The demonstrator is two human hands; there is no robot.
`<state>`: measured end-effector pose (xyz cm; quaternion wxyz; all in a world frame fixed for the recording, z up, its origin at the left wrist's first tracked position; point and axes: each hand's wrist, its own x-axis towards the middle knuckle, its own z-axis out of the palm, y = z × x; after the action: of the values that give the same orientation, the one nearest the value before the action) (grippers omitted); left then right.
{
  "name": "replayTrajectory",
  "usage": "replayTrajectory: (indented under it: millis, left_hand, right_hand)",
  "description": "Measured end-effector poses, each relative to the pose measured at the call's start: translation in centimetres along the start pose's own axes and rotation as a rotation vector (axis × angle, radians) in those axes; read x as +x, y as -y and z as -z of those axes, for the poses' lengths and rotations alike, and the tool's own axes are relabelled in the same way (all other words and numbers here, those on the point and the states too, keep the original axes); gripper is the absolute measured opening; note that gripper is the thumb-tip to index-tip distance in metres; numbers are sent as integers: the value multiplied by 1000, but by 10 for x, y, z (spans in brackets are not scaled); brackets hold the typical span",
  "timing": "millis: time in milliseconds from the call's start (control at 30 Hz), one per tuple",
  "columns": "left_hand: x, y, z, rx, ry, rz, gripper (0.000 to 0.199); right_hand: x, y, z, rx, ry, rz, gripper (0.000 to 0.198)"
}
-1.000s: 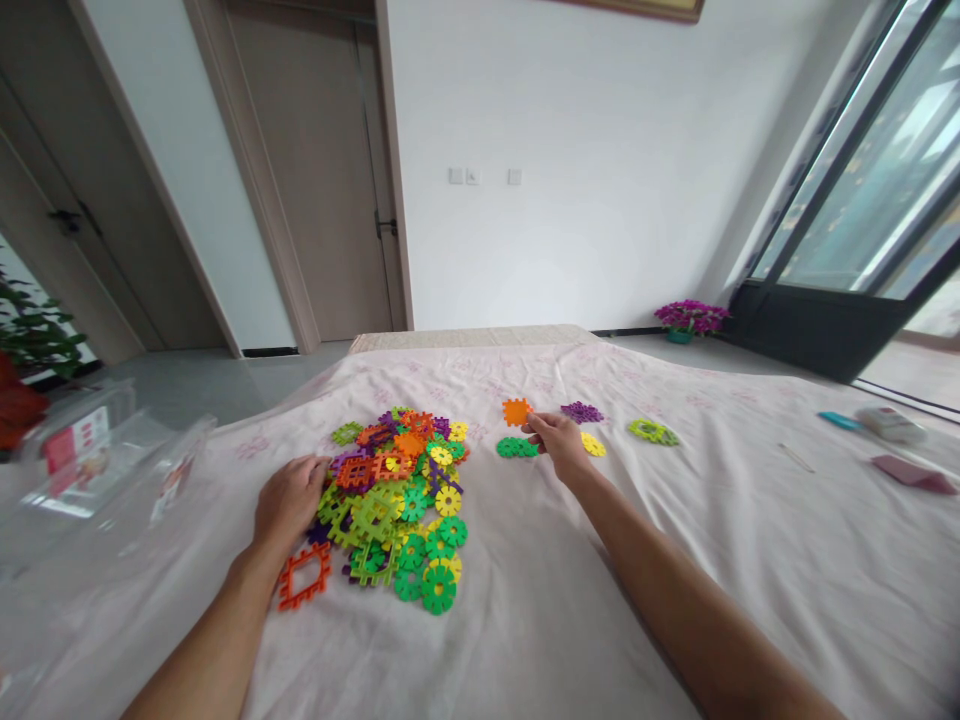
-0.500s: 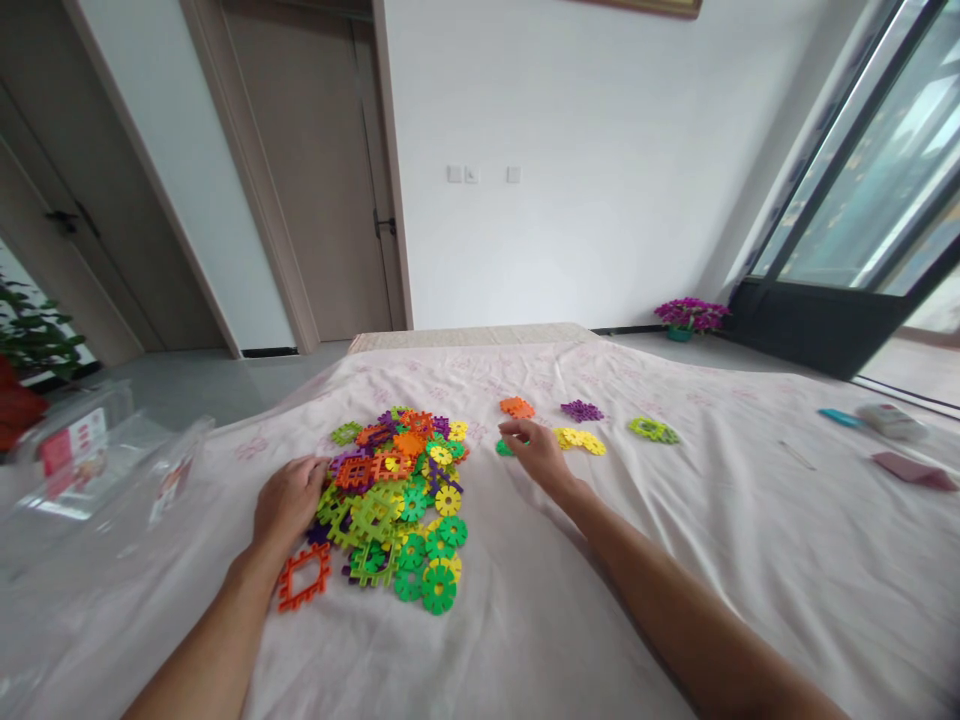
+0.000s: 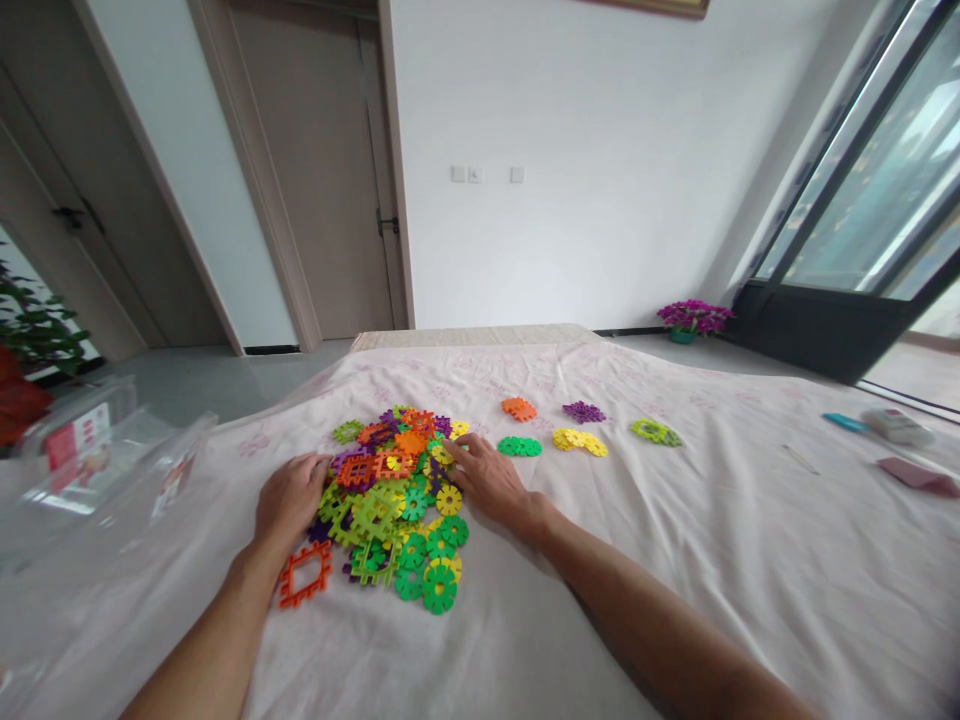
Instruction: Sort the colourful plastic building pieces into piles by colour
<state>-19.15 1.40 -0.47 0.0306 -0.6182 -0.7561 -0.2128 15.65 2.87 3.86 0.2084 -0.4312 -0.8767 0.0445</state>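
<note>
Head view: the pile [image 3: 379, 512] lies between the 2 hands, its long axis running away from the person. The left hand [image 3: 291, 497] rests at its left edge, fingers bent, grip hidden, so I cannot tell its hold. The right hand [image 3: 491, 482], equally near, spreads its fingers over the far right edge.

I can read no words or numbers here; the red-and-white label [image 3: 78, 446] on the clear plastic packaging [image 3: 67, 499] is too blurred.

Head cam, facing fwd/dn; cloth [image 3: 675, 520] near, wall [image 3: 555, 250] well beyond.
</note>
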Motion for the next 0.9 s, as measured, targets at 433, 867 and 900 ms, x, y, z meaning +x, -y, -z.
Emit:
replayTrajectory:
  millis: [433, 867, 900]
  left_hand:
    - [1, 1, -1, 0, 0, -1, 47]
    - [1, 3, -2, -10, 11, 3, 48]
    - [1, 3, -1, -8, 15, 6, 48]
  right_hand:
    - [0, -3, -6, -46, -13, 36, 44]
    - [0, -39, -4, 221, -237, -255, 30]
    - [-1, -45, -1, 217, -258, -296, 32]
